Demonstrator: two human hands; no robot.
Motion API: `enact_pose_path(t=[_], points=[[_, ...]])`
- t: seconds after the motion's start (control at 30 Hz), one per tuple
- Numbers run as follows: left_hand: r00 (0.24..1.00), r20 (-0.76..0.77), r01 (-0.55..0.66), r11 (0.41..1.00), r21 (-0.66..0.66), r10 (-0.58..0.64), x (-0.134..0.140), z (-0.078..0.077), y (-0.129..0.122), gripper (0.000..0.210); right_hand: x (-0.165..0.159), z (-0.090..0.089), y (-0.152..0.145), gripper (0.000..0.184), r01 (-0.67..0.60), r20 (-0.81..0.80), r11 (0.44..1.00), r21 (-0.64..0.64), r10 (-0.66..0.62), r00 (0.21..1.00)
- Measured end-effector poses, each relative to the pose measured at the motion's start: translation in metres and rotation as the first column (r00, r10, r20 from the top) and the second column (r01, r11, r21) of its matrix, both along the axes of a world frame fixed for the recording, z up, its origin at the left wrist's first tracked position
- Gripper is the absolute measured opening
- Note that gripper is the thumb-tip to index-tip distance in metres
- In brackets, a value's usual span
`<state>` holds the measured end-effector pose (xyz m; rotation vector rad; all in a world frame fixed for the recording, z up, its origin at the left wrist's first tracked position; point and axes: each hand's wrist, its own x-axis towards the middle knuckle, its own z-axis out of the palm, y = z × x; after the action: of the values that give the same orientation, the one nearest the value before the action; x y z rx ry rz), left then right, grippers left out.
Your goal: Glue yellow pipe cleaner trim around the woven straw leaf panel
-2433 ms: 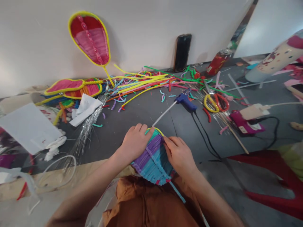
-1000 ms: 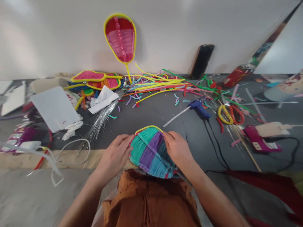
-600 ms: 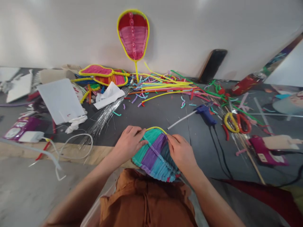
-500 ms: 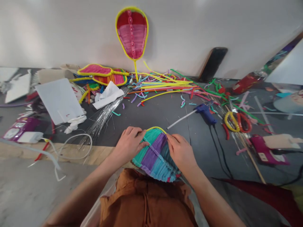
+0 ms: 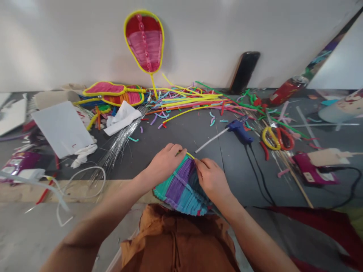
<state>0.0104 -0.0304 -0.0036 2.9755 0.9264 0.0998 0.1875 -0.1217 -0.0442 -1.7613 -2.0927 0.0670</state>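
A rounded pipe-cleaner panel (image 5: 181,189) in green, purple and blue bands rests close to my body at the table's front edge. Along its far edge runs a yellow pipe cleaner (image 5: 190,155), part of it covered by my fingers. My left hand (image 5: 164,163) lies over the panel's upper left edge, its fingers curled on the yellow strip. With thumb and forefinger, my right hand (image 5: 213,177) pinches the strip at the panel's upper right. Beyond the hands lies a blue glue gun (image 5: 241,131) with a clear glue stick (image 5: 211,140) in it.
Loose pipe cleaners (image 5: 190,100) lie heaped along the wall, below a pink yellow-rimmed paddle shape (image 5: 146,45). Scissors (image 5: 271,138), a phone (image 5: 245,71) and a red-labelled bottle (image 5: 287,90) are at right. Silvery wires (image 5: 119,141), white card (image 5: 64,128) and a cable (image 5: 103,175) are at left.
My left hand has slid to the right along the panel's far edge, covering more of the yellow pipe cleaner. My right hand keeps its pinch. The view has shifted slightly.
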Motion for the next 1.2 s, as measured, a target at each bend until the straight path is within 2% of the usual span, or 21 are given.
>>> enact_pose_path(t=[0.13, 0.27, 0.5, 0.67, 0.77, 0.87, 0.93, 1.0, 1.13, 1.2], points=[[0.996, 0.079, 0.044, 0.999, -0.019, -0.043, 0.002, -0.015, 0.012, 0.029, -0.001, -0.002, 0.001, 0.029, 0.004, 0.002, 0.999, 0.038, -0.004, 1.000], [0.985, 0.168, 0.049, 0.998, -0.047, -0.040, -0.001, -0.026, 0.014, 0.031, -0.001, -0.002, 0.001, 0.028, -0.003, 0.002, 0.998, 0.065, 0.002, 1.000], [0.993, 0.122, 0.014, 0.997, -0.071, -0.005, 0.002, -0.023, 0.008, 0.032, -0.002, 0.002, -0.002, 0.030, -0.005, 0.055, 0.998, 0.055, 0.002, 0.998], [0.987, 0.156, 0.030, 0.998, -0.053, -0.021, 0.000, -0.026, 0.008, 0.033, -0.001, 0.001, -0.002, 0.030, -0.018, 0.049, 0.999, 0.040, 0.016, 0.999], [0.987, 0.161, 0.027, 0.998, -0.053, -0.018, 0.000, -0.028, 0.009, 0.032, -0.003, 0.003, 0.000, 0.030, -0.012, 0.014, 0.999, 0.033, 0.011, 1.000], [0.988, 0.152, 0.014, 0.997, -0.070, -0.003, 0.001, -0.028, 0.010, 0.032, 0.002, 0.012, 0.002, 0.028, -0.018, -0.087, 1.000, -0.011, 0.017, 0.996], [0.991, 0.132, 0.017, 0.997, -0.070, -0.008, 0.001, -0.028, 0.012, 0.032, 0.016, 0.022, 0.003, 0.028, 0.002, -0.150, 0.999, -0.032, -0.007, 0.989], [0.993, 0.119, 0.022, 0.997, -0.075, -0.013, 0.001, -0.027, 0.013, 0.034, 0.042, 0.033, 0.006, 0.031, 0.089, -0.152, 0.996, -0.011, -0.090, 0.984], [0.995, 0.096, 0.008, 0.994, -0.112, 0.003, 0.002, -0.025, 0.014, 0.036, 0.109, 0.047, 0.017, 0.033, 0.358, -0.022, 0.932, 0.066, -0.357, 0.934], [0.998, 0.064, -0.006, 0.992, -0.125, 0.015, 0.004, -0.022, 0.013, 0.036, 0.135, 0.047, 0.028, 0.034, 0.416, 0.041, 0.909, 0.016, -0.416, 0.908]])
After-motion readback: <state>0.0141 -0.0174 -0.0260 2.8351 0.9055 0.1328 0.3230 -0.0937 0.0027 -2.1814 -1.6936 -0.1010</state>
